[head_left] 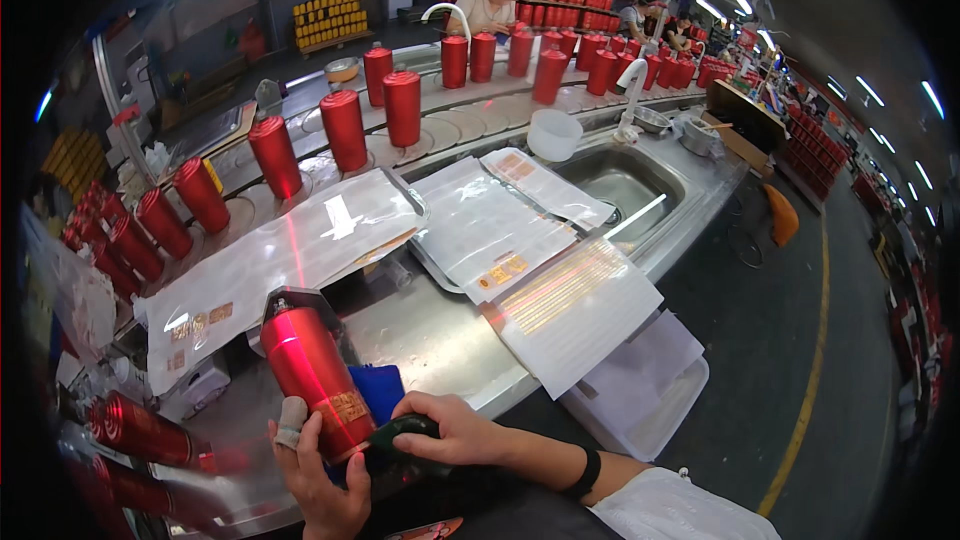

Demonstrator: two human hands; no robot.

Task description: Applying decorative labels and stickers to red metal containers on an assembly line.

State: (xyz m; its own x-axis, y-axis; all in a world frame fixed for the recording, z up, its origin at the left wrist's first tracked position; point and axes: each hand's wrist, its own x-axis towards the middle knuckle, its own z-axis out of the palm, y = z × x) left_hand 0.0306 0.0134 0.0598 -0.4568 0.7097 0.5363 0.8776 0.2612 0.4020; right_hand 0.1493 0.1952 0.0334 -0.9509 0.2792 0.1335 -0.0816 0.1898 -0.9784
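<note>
A shiny red bottle (303, 365) lies tilted on a dark stand (345, 325) in front of me, its silver neck pointing away. Near its base sits a gold label (342, 410), and a red light line runs along its body. My left hand (325, 485) grips the base end from the left, fingers along its side; one fingertip wears a beige wrap (291, 422). Closed in my right hand (455, 428) is a dark green, smooth, rounded tool (408, 430) whose tip meets the base edge by the label. A blue cloth (378, 390) lies just beyond.
Plastic-covered label sheets (480, 225) cover the metal bench. Further sheets of gold strips (575, 305) overlap a white bin (650, 395) at right. Behind are a sink (625, 180) and red bottles (345, 130) along a conveyor (440, 125). Other people (485, 15) work across it.
</note>
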